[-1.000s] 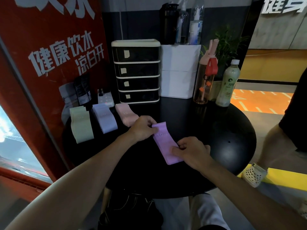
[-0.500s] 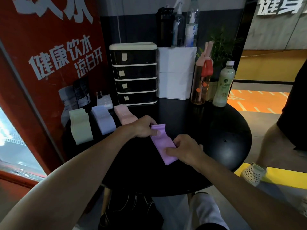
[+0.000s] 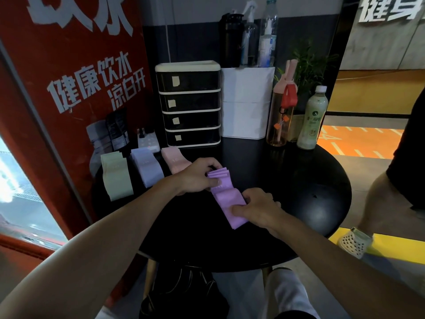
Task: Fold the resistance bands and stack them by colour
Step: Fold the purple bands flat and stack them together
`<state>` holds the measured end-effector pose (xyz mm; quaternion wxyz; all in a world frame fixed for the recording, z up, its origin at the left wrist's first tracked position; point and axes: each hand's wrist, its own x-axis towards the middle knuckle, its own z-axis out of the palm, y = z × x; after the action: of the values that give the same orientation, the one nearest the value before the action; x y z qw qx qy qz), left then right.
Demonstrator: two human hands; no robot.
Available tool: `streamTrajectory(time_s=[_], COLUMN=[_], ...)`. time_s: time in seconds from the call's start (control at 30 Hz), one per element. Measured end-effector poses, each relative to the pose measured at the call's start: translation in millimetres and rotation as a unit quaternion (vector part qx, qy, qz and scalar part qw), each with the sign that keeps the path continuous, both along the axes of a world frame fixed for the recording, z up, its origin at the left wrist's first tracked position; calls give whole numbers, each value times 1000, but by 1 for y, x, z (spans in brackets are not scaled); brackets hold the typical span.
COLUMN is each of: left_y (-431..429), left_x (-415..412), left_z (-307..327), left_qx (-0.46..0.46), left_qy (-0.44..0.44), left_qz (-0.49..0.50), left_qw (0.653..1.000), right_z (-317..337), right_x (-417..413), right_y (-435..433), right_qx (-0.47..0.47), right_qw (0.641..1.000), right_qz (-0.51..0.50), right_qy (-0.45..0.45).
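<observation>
Right now the purple bands (image 3: 226, 200) lie as 1 long, flat strip on the black round table (image 3: 310, 196), running from the far left toward the near right in front of me. The fabric is a soft lilac with a faint pale mark near its far third. At the far end several layered edges fan out slightly, so it reads as a folded pile rather than a single sheet; I cannot count the layers.

My left hand (image 3: 197, 178) holds that far end. Its thumb presses down on the top face while the fingers curl round the fanned edge, pinching the layers together. My right hand (image 3: 257, 208) takes the near half: the thumb lies across the top and the curled fingers wrap the right-hand edge, so the strip's near corner pokes out just below that hand. Between the 2 hands a short stretch of purple shows bare.

Both forearms reach in from the bottom of the view, the left from the left corner, the right from the right, knuckles up and wrists low over the table.

To the left, 3 other piles sit side by side, apart from the purple one: green bands (image 3: 116, 178), pale blue bands (image 3: 148, 168) and pink bands (image 3: 174, 161), the pink just beside my left hand.
</observation>
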<state>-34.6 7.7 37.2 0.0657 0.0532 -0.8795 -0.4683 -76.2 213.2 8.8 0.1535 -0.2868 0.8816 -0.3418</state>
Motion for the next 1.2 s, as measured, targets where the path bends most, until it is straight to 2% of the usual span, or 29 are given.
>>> streamTrajectory(time_s=[0.2,0.37,0.47,0.53,0.63,0.7,0.77,0.83,0.97,1.1,1.2], left_y=[0,0,-1,-2,0,4,11,13,13,14,15], left_x=[11,20,29,35,46,54,60,62,62,65,68], left_z=[0,6,8,10,7,-4,-17,-27,-31,-28,-31], left_qx=[37,74,100,145,196,139,63,27,-18,-53,-62], left_qy=[66,73,75,88,107,105,83,64,51,75,78], left_qz=[28,28,39,49,49,35,11,-8,-20,-36,-32], left_qw=[997,994,991,984,973,984,995,998,998,995,994], right_z=[-7,-7,-2,6,23,26,23,17,13,13,12], right_x=[-3,-5,-5,-8,-15,-20,-24,-25,-26,-27,-29], right_y=[-1,-1,-2,-1,6,12,16,18,21,21,20], right_qx=[-64,-86,-146,-165,-150,-120,-39,25,0,-53,-16], right_qw=[998,995,986,985,977,970,962,960,965,969,970], right_qz=[16,22,51,53,82,122,167,185,180,166,164], right_qy=[2,-49,-65,-10,126,175,212,207,189,173,178])
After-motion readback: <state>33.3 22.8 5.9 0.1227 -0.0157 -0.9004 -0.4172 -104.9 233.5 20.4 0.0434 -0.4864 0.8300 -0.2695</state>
